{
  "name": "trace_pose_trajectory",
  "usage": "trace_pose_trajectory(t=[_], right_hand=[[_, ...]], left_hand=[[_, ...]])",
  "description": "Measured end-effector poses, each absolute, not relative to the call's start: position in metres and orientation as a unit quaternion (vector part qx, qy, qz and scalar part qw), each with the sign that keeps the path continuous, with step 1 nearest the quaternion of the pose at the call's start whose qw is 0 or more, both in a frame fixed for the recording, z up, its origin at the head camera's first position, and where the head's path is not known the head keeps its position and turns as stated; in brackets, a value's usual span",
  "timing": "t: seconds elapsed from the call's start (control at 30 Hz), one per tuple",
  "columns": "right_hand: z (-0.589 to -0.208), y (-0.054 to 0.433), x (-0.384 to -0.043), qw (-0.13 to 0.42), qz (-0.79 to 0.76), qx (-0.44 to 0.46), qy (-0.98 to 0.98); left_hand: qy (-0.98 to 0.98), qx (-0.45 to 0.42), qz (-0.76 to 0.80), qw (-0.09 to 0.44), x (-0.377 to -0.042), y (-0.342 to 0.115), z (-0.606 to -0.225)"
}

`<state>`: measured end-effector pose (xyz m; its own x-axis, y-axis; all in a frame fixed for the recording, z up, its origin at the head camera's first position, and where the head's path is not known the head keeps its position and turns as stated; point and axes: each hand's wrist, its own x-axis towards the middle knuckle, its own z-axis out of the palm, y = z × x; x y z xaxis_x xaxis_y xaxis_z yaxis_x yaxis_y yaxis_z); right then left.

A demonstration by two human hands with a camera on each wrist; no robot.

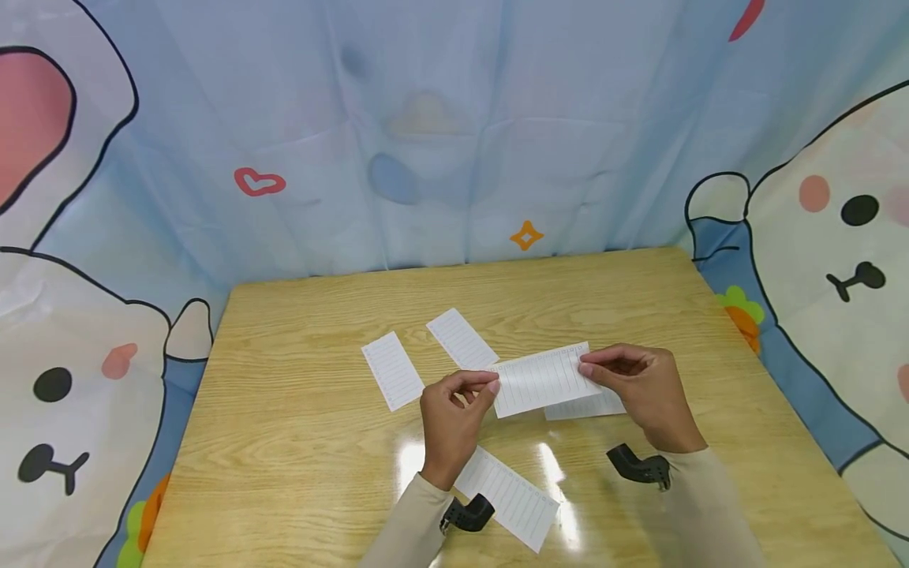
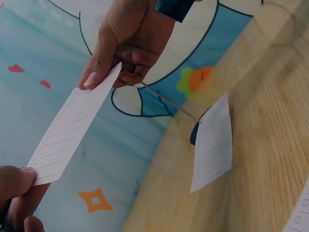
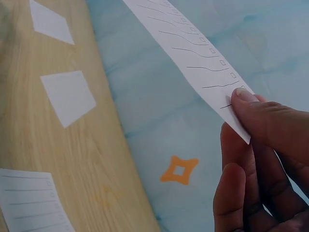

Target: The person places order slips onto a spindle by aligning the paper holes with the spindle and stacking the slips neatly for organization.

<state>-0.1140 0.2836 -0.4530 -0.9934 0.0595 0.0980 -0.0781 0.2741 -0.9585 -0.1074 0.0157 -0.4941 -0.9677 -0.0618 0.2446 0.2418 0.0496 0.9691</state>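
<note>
A white lined paper slip (image 1: 543,380) with small checkboxes along one edge is held up above the table between both hands. My left hand (image 1: 456,422) pinches one short end between thumb and fingers. At the other end, my right hand (image 1: 649,393) pinches a corner the same way. In the right wrist view the slip (image 3: 193,60) runs up and left from the thumb, its checkboxes and lines facing the camera. The left wrist view shows the slip (image 2: 75,128) stretched between the two hands.
Several similar slips lie on the wooden table (image 1: 284,457): one at the left (image 1: 393,371), one at the back (image 1: 461,338), one at the front (image 1: 507,499) and one partly hidden beneath the held slip (image 1: 585,405). A patterned curtain (image 1: 426,142) hangs behind the table.
</note>
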Motion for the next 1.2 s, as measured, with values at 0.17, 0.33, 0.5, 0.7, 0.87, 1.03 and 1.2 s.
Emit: trace_pose_trajectory(t=[0.17, 0.33, 0.5, 0.7, 0.87, 1.03, 1.2], right_hand=[[-0.446, 0.290, -0.113, 0.075, 0.591, -0.006, -0.803], [-0.441, 0.298, -0.113, 0.080, 0.594, -0.024, -0.800], [-0.438, 0.304, -0.112, 0.090, 0.599, -0.039, -0.794], [-0.435, 0.312, -0.112, 0.098, 0.618, -0.038, -0.779], [-0.434, 0.319, -0.112, 0.097, 0.624, -0.045, -0.774], [-0.434, 0.324, -0.112, 0.102, 0.628, -0.059, -0.769], [-0.435, 0.329, -0.113, 0.110, 0.638, -0.066, -0.759]], left_hand=[[-0.712, -0.079, -0.690, 0.107, -0.113, 0.023, -0.487], [-0.711, -0.088, -0.689, 0.108, -0.119, 0.031, -0.483], [-0.715, -0.096, -0.684, 0.109, -0.124, 0.039, -0.479], [-0.719, -0.102, -0.680, 0.104, -0.129, 0.047, -0.473], [-0.720, -0.116, -0.676, 0.106, -0.132, 0.053, -0.470], [-0.721, -0.126, -0.672, 0.110, -0.135, 0.060, -0.468], [-0.718, -0.128, -0.677, 0.102, -0.139, 0.066, -0.466]])
